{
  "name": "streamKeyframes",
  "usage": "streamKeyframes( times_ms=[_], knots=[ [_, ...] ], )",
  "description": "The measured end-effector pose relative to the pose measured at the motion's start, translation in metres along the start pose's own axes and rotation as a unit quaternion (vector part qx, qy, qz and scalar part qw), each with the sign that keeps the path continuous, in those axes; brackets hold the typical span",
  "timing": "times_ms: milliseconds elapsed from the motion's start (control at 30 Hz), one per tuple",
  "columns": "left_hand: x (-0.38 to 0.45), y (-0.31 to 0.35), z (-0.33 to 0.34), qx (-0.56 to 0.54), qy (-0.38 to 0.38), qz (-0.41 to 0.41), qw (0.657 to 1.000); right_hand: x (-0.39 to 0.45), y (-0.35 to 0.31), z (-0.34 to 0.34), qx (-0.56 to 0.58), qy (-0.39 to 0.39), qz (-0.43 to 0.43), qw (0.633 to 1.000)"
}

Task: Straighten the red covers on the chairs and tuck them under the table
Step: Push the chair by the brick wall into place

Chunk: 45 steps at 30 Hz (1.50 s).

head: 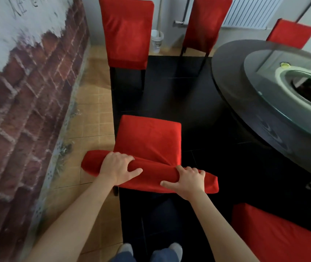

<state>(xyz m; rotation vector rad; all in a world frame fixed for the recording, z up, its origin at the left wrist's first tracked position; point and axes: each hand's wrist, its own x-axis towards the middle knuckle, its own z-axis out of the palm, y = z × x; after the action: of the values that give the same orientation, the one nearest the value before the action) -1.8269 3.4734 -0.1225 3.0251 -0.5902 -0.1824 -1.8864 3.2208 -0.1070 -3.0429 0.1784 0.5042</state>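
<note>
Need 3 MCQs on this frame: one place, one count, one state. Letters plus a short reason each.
1. Where are the hands?
A. on the top of the nearest chair's backrest
B. on the round table
C. on the white bucket

2. How many red-covered chairs show?
A. two
B. three
C. five

3. How does the nearest chair stand?
A. tucked under the table
B. out on the floor, apart from the table
C. tipped over

Answers:
1 A: the left hand and the right hand both grip the backrest top of the nearest chair.
2 C: five chairs carry red covers, the nearest included.
3 B: dark floor shows between its seat and the round table.
</note>
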Motion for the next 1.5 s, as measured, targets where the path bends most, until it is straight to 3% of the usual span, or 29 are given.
streamKeyframes(
  times_ms=[933,1500],
  knots=[
    [-0.033,-0.023,0.008,0.032,0.005,0.057,0.998,-0.101,-0.062,0.042,0.064,0.031,0.151,0.986],
    [-0.042,-0.06,0.008,0.028,0.009,0.197,0.98,-0.161,-0.14,0.064,0.097,0.005,0.274,0.957]
  ],
)
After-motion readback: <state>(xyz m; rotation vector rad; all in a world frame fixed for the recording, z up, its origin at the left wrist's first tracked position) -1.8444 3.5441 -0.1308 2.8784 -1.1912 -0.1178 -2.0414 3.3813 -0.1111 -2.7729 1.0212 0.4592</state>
